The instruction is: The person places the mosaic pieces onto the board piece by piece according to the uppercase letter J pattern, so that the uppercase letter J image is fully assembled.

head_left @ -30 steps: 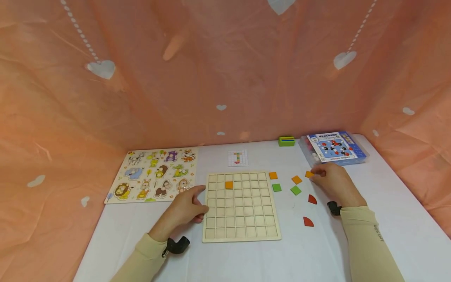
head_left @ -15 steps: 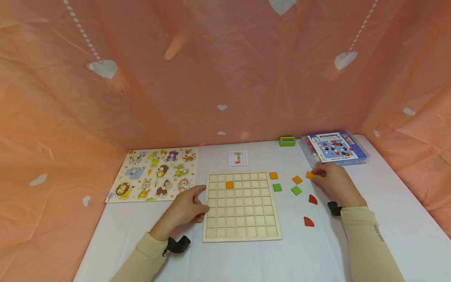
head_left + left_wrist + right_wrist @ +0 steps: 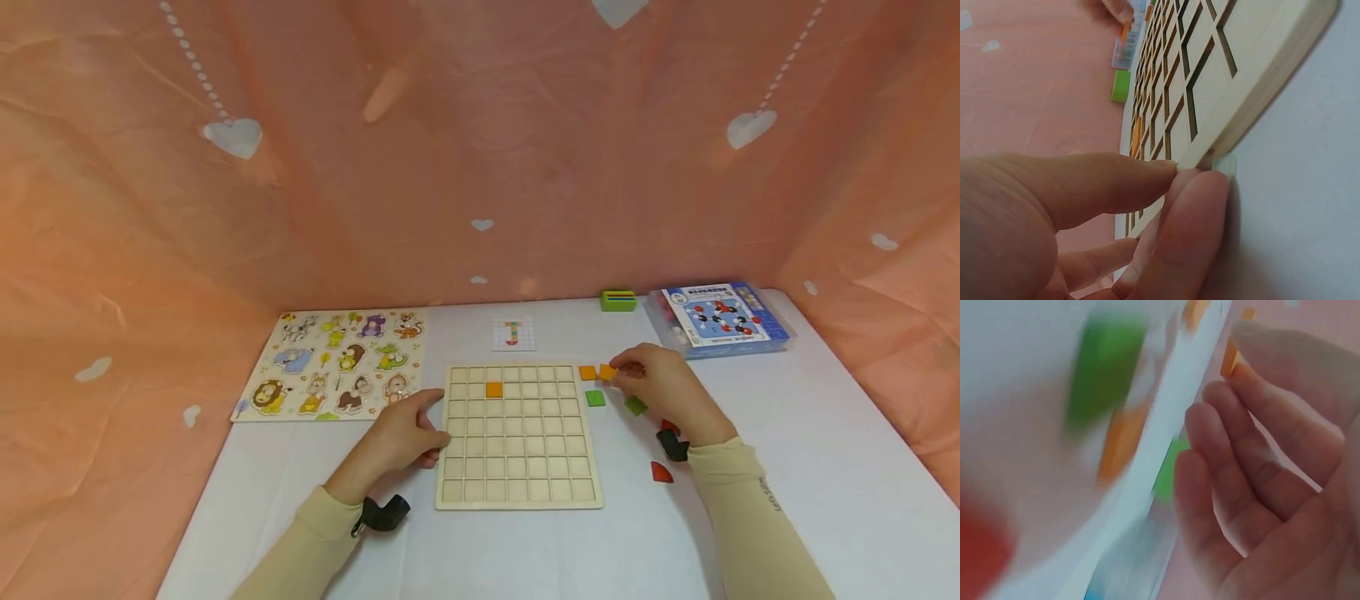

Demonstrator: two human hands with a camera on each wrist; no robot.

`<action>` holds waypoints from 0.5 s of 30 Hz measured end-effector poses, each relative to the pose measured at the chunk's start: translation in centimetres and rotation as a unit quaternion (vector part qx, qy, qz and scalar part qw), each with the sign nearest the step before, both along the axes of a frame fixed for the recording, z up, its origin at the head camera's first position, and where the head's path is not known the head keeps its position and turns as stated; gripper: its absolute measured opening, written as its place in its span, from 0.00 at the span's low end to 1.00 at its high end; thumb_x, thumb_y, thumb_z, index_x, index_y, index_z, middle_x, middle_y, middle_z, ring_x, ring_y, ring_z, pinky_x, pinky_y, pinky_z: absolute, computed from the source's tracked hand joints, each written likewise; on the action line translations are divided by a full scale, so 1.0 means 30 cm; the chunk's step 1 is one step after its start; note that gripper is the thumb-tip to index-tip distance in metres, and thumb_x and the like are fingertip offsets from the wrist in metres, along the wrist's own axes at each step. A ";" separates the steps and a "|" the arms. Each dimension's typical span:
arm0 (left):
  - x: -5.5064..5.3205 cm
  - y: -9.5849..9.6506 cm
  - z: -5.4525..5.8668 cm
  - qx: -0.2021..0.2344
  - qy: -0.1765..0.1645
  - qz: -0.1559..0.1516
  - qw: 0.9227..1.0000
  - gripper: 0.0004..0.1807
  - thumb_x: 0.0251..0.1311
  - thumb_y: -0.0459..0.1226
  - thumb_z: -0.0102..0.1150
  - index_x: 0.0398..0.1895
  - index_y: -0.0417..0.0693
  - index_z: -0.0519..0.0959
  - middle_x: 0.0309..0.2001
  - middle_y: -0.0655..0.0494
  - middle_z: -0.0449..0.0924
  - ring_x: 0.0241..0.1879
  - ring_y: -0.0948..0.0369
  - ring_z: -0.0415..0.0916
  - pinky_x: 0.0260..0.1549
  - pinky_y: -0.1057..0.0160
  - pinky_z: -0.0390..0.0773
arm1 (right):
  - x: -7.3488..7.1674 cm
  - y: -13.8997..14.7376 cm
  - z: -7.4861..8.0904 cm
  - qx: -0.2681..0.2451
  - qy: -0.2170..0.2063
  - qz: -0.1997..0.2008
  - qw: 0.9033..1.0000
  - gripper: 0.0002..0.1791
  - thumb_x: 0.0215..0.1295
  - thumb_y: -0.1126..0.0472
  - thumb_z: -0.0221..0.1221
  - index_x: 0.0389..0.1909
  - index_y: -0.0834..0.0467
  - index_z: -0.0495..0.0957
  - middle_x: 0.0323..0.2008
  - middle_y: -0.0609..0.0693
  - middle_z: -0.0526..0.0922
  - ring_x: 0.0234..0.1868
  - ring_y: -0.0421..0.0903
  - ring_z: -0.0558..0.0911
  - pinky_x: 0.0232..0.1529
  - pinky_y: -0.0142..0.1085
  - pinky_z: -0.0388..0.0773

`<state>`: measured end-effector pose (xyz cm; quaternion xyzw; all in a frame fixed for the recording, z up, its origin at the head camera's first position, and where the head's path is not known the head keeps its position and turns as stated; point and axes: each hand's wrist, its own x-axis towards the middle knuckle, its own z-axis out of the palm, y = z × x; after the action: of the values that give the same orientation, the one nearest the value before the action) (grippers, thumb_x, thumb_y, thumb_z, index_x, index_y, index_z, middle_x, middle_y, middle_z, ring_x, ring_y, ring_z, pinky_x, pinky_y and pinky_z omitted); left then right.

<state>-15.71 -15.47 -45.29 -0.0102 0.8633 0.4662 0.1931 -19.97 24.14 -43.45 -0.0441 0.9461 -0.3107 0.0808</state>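
Observation:
My right hand [image 3: 663,387] pinches an orange square tile [image 3: 607,372] between thumb and fingers, just right of the board. In the right wrist view the held tile [image 3: 1229,359] stands on edge at the fingertips. At the left edge of a wooden grid board [image 3: 520,505], my left hand [image 3: 396,433] grips the rim with thumb and fingers; in the left wrist view, a curled finger [image 3: 1194,219] sits under the thumb at the rim. One orange tile [image 3: 494,389] lies in a cell of the second row.
Right of the board lie another orange tile [image 3: 587,373], green tiles [image 3: 595,398] and red quarter-circle pieces [image 3: 662,472]. A pattern card [image 3: 513,334] lies behind the board. Around them are an animal puzzle [image 3: 330,367], a green box [image 3: 618,301] and a molecule kit box [image 3: 720,317].
My right hand has carried the orange tile left towards the board, now covering another orange tile and part of a red piece. The left hand stays at the board's edge.

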 end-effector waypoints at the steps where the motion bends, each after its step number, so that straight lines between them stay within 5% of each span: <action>1: 0.000 0.001 0.001 -0.001 0.000 -0.001 1.000 0.43 0.62 0.30 0.72 0.81 0.46 0.68 0.30 0.49 0.83 0.23 0.61 0.84 0.26 0.62 0.90 | -0.006 -0.028 -0.003 -0.002 0.005 0.009 1.000 0.14 0.74 0.56 0.68 0.55 0.59 0.88 0.50 0.55 0.87 0.46 0.50 0.82 0.47 0.39 0.84; 15: -0.003 -0.001 -0.001 -0.001 -0.003 -0.001 1.000 0.43 0.62 0.30 0.73 0.81 0.46 0.68 0.29 0.49 0.83 0.23 0.60 0.84 0.26 0.62 0.90 | -0.034 -0.298 -0.027 0.004 0.058 0.094 0.994 0.11 0.70 0.58 0.72 0.50 0.57 0.90 0.46 0.50 0.88 0.47 0.50 0.83 0.58 0.48 0.85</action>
<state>-15.81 -15.50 -45.33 -0.0113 0.8633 0.4649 0.1961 -20.98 15.21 -44.26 -0.1508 0.9419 -0.2952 0.0545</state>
